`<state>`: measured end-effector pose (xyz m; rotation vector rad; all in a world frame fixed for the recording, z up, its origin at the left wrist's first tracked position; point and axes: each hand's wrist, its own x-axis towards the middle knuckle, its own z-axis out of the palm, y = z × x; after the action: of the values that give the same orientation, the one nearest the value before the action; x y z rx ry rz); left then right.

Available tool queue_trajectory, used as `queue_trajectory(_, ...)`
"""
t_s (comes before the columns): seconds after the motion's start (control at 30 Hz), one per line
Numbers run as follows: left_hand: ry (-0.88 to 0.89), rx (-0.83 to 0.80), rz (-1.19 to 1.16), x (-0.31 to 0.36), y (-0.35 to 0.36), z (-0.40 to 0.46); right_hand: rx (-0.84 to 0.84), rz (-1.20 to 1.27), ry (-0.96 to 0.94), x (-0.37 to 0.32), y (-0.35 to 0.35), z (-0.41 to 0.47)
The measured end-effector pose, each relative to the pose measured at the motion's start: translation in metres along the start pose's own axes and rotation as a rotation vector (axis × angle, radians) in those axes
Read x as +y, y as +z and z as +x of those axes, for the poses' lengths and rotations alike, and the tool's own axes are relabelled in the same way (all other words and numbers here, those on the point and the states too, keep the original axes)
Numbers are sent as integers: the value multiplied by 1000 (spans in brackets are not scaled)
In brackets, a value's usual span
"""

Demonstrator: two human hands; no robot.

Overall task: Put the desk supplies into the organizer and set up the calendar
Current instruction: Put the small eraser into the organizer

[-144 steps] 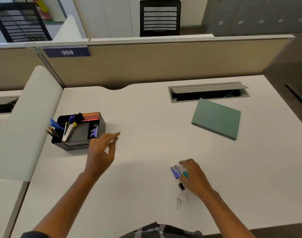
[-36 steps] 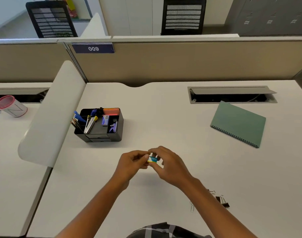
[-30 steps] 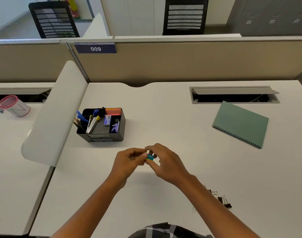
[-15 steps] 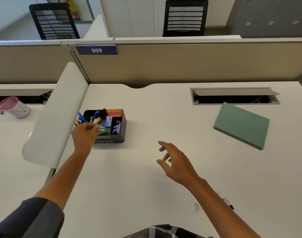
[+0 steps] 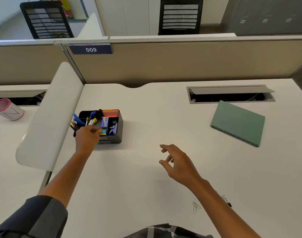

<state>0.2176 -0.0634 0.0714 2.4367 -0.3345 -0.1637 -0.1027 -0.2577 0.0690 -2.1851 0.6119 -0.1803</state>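
A black organizer (image 5: 118,130) stands at the desk's left, holding pens, pencils, a stapler and small boxes. My left hand (image 5: 87,137) is over its front edge, fingertips pinching a small blue-and-yellow box (image 5: 104,132) inside a middle compartment. My right hand (image 5: 178,164) hovers above the desk's middle, fingers apart and holding nothing. Loose paper clips (image 5: 195,206) and a black binder clip (image 5: 226,200) lie near the front edge, partly hidden by my right forearm. The green spiral-bound calendar (image 5: 238,122) lies flat at the right.
A white curved divider (image 5: 50,117) borders the desk on the left. An open cable tray (image 5: 231,94) sits at the back right, just behind the calendar. A pink-rimmed cup (image 5: 7,109) stands on the neighbouring desk. A beige partition runs along the back.
Both hands held the small box together at mid-desk. My left hand then carried it to the organizer and now lowers it into a compartment. My right hand let go and stays mid-desk.
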Motion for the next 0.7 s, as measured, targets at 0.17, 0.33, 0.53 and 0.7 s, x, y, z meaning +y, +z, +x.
queue_trajectory(0.17,22,-18,34,-1,-4,0,0,-12,-12,2,0,1)
queue_trajectory(0.33,40,-29,34,0,-6,0,12,-13,-17,5,-3,1)
queue_trajectory(0.53,78,35,10,-4,-11,-3,30,-5,-14,10,-8,1)
queue_trajectory(0.7,55,199,-21,-1,-27,-5,47,5,-5,14,-11,-1)
